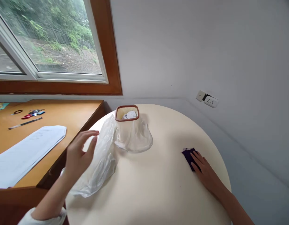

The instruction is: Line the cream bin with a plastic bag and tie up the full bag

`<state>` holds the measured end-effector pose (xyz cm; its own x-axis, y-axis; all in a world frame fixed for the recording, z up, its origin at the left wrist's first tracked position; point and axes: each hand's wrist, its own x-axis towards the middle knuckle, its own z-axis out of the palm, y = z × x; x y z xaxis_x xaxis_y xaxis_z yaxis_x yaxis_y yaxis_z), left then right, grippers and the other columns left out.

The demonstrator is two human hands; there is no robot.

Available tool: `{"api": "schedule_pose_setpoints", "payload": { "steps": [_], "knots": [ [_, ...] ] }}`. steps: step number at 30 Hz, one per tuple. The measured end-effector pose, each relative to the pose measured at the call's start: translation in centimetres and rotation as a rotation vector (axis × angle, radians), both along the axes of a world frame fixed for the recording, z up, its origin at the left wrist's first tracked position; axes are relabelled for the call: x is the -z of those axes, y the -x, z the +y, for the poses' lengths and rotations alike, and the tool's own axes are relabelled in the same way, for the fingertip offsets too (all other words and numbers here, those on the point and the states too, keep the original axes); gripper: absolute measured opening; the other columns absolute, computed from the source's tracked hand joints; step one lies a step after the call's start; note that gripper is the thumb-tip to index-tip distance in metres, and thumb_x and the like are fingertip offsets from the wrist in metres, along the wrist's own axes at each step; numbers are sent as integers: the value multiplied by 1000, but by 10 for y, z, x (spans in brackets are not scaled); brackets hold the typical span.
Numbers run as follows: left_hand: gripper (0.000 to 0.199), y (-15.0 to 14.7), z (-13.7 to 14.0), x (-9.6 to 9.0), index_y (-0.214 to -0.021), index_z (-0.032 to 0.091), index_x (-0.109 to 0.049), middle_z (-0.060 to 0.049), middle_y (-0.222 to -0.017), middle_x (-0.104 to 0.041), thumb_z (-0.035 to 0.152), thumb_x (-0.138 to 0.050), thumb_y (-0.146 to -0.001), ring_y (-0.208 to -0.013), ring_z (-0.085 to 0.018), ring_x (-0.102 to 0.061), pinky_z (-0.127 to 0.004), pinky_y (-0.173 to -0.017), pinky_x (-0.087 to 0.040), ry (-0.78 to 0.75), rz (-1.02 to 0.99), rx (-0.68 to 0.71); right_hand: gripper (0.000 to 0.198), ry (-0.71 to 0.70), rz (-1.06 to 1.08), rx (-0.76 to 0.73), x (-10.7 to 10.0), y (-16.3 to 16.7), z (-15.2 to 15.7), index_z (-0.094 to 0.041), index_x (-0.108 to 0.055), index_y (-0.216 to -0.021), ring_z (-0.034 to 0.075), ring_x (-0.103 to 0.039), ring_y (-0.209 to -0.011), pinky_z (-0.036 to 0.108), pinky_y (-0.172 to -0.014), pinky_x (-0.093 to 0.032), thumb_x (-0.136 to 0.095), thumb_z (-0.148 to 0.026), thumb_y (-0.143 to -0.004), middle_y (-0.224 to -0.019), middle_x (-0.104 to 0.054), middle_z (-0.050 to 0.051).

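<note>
On the right side of the round table, my right hand (203, 167) lies flat with its fingers spread over a dark purple cloth (188, 155). The cloth has a frayed far edge, and my palm and fingers cover part of it. My left hand (80, 153) is raised at the left, thumb and fingers apart, with nothing between them. Beside and behind it lies a crumpled translucent plastic bag (104, 168). A small square bin (127, 128) with a brown rim stands beyond the bag, wrapped in a plastic liner, with crumpled white paper (131, 114) inside.
The cream round table (158, 187) stands against the wall. At the left, a wooden desk (76, 112) holds white papers (34, 147), a pen (25, 123), keys (35, 113) and a dark ring (17, 112). A wall socket (211, 101) hangs tilted at the right.
</note>
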<state>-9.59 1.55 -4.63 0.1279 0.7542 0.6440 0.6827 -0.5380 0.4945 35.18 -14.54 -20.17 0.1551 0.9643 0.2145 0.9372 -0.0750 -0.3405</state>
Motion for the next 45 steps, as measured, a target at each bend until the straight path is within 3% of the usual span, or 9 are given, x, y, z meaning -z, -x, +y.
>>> {"api": "schedule_pose_setpoints", "payload": {
  "steps": [4,13,18,21,28,33,36,39,45],
  "knots": [
    [17,-12,-33,26,-101,23,-55,-7,-104,-59,26,-44,-87,-101,-22,-57,-37,-86,-48,119,4,203,61,70,5,-87,-1,34,10,-23,-20,-142,28,-17,-136,57,-106,-24,-40,-44,-89,-147,-23,7],
    [42,-46,-112,66,-133,32,-34,-7,-128,-50,30,-34,-91,-119,-21,-48,-37,-97,-46,519,175,417,58,128,100,-638,-29,172,34,-25,-14,-143,28,-10,-137,55,-109,-16,-36,-40,-92,-149,-12,6],
    [54,-49,-121,79,-143,29,-9,-9,-140,-40,30,-29,-93,-126,-22,-41,-39,-99,-45,523,307,395,49,278,458,-627,-41,222,60,-23,-19,-142,24,-8,-137,52,-110,-16,-22,-37,-95,-148,-16,5],
    [57,-46,-115,85,-144,23,-6,-11,-142,-36,33,-31,-93,-130,-24,-36,-46,-104,-37,485,417,354,50,285,589,-579,-41,234,76,-21,-25,-141,22,-10,-137,50,-111,-13,-22,-40,-95,-147,-22,6],
    [46,-42,-94,100,-132,14,-39,-16,-137,-43,35,-33,-91,-128,-28,-38,-52,-106,-30,369,591,249,49,218,580,-610,-44,224,75,-22,-28,-140,21,-17,-136,45,-111,-22,-27,-41,-94,-148,-20,4],
    [48,-43,-85,102,-130,10,-42,-18,-137,-43,36,-34,-91,-129,-30,-37,-52,-105,-30,318,641,211,39,68,498,-608,-50,192,64,-24,-51,-126,21,-46,-122,44,-102,-39,-33,-33,-93,-129,-53,5],
    [52,-44,-89,96,-137,13,-32,-15,-143,-34,37,-35,-91,-133,-30,-27,-52,-108,-25,270,656,275,34,-38,329,-569,-50,164,53,-25,-61,-114,21,-55,-110,45,-100,-41,-36,-26,-91,-112,-64,6],
    [60,-46,-99,87,-143,21,-16,-9,-149,-21,39,-38,-90,-137,-30,-16,-53,-109,-18,249,665,435,35,-58,131,-556,-48,138,36,-23,-55,-121,23,-47,-120,49,-104,-34,-38,-26,-90,-125,-56,7],
    [69,-55,-118,78,-144,27,-5,-8,-151,-9,46,-41,-88,-138,-31,-8,-55,-108,-15,346,657,688,72,98,-91,-628,-47,116,-3,-24,-10,-144,32,-14,-136,57,-108,-16,-44,-49,-85,-149,-19,7]
  ]
}}
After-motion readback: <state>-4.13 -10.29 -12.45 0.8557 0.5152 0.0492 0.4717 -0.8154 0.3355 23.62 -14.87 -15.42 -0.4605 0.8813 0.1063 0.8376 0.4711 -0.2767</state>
